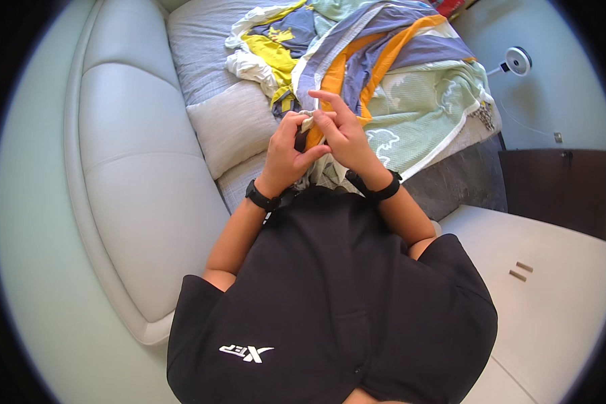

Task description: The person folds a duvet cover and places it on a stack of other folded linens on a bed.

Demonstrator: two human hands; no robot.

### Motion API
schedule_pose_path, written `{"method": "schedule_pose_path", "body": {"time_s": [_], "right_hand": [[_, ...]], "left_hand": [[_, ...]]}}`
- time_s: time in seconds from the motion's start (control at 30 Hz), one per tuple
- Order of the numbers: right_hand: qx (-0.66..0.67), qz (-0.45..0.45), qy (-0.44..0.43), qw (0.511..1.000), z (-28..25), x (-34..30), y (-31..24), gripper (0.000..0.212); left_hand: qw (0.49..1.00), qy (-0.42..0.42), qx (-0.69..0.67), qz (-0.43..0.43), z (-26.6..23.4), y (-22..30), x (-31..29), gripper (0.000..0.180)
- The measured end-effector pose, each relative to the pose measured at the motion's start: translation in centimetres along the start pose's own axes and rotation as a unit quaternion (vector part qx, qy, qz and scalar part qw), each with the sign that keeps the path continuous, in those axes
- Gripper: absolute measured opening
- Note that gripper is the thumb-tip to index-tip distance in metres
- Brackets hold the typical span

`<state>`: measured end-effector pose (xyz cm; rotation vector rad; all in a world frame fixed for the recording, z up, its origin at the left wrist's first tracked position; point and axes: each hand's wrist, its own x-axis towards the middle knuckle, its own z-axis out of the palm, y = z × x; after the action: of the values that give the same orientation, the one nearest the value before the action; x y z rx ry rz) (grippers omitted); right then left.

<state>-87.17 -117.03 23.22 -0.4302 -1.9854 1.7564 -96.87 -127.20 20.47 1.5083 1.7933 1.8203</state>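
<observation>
From my end of the feed, I have the striped cloth (357, 77) in purple-grey, orange and white: a bit of its pale edge sits right at the fingers, and the rest spreads beyond them over the bed. The left hand (283, 153) seems to pinch that edge between thumb and curled fingers. The right hand (347, 138) meets it there, index finger stretched out toward the left; whether its thumb and other fingers grip or only touch, I cannot tell. I judge the edge is held up close to the chest so both hands can work one small spot, while the bed takes the cloth's weight.

Just past the fingers, slightly left, a yellow, grey and white bundle of clothing (269, 50) lies close against the striped cloth, so I'd expect the two could snag. Left of the fingers rests a pale pillow (232, 124), with the padded headboard (124, 128) farther out. Right of them, a green blanket (417, 94) with white figures lies partly under the cloth. Well off to the right are a white fan (518, 60) and, nearer the body, a white cabinet (559, 259). My view of the pinch is blocked mainly by the knuckles.
</observation>
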Motion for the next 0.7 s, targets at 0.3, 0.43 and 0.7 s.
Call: {"method": "schedule_pose_path", "body": {"time_s": [0.3,0.43,0.7], "right_hand": [[0.072,0.068,-0.149,0.984,-1.3,2.0,0.1,0.029],[0.022,0.173,-0.181,0.968,-2.9,2.1,5.3,0.038],[-0.361,-0.139,-0.068,0.92,-0.5,2.8,5.6,0.077]], "left_hand": [[0.99,-0.111,0.087,0.001,-4.5,0.0,0.5,0.022],[0.99,-0.106,0.09,-0.021,-7.0,-0.1,1.4,0.019],[0.984,-0.147,0.096,-0.001,-6.9,1.3,1.4,0.021]]}}
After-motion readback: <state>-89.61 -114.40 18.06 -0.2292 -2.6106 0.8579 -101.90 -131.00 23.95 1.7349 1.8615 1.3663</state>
